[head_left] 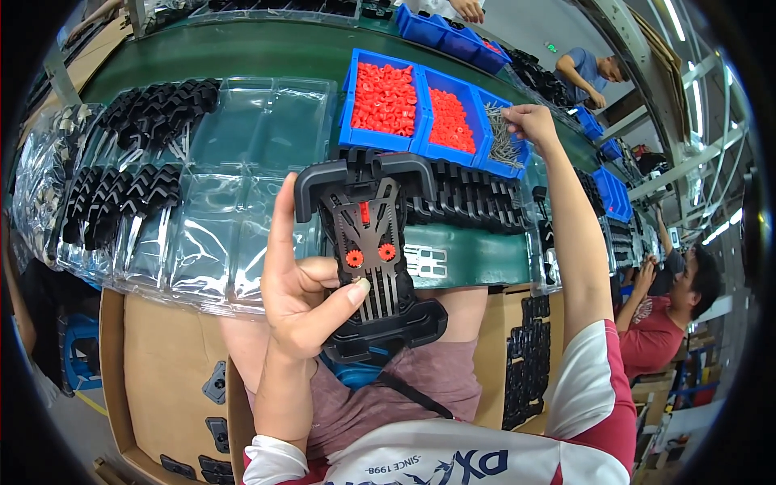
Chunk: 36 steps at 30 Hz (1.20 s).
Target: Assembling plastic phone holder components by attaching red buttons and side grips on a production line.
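My left hand point(303, 299) is closed around a black plastic phone holder point(368, 242), lifted above my lap. Two small red gears and a red piece show on its slotted inner face, and my thumb presses near the lower slots. My right hand point(531, 125) reaches out to a blue bin point(508, 168) of thin metal pins point(503, 141). Its thumb and fingertips are pinched together at the bin's edge; what they hold, if anything, is too small to make out. Beside it stand blue bins of red gears point(381, 97) and smaller red pieces point(449, 120).
Clear plastic trays point(218, 234) with black parts on metal strips point(121, 202) cover the left of the green bench point(242, 48). Black parts point(469, 194) line up below the bins, near a pale metal plate point(426, 261). Cardboard boxes point(174, 356) flank my legs. Other people work at right.
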Each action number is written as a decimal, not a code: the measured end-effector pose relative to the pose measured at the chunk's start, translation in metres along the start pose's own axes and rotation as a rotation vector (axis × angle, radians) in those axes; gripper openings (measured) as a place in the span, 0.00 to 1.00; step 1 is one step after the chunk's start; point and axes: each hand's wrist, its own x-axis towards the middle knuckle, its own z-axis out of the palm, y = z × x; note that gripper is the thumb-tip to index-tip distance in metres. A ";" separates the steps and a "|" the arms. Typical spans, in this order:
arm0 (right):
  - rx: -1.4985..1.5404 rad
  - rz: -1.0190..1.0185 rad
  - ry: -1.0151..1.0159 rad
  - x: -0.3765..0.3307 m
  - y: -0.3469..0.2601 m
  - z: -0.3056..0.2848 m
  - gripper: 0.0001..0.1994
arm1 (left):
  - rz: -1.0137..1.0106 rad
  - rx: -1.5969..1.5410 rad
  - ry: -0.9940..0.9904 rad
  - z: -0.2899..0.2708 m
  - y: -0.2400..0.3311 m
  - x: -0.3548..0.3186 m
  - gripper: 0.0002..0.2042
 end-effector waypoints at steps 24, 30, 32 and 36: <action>1.108 -0.207 -0.215 -0.120 -0.035 0.044 0.14 | 0.110 0.045 -0.055 -0.009 -0.007 0.002 0.49; 0.805 -0.440 -0.146 -0.228 -0.075 0.091 0.20 | 0.185 0.130 -0.081 -0.010 -0.013 0.002 0.48; 0.828 -0.455 -0.176 -0.247 -0.076 0.100 0.20 | 0.180 0.151 -0.060 -0.009 -0.012 0.001 0.48; 0.818 -0.539 -0.209 -0.267 -0.078 0.120 0.20 | 0.163 0.189 -0.014 -0.007 -0.012 0.000 0.47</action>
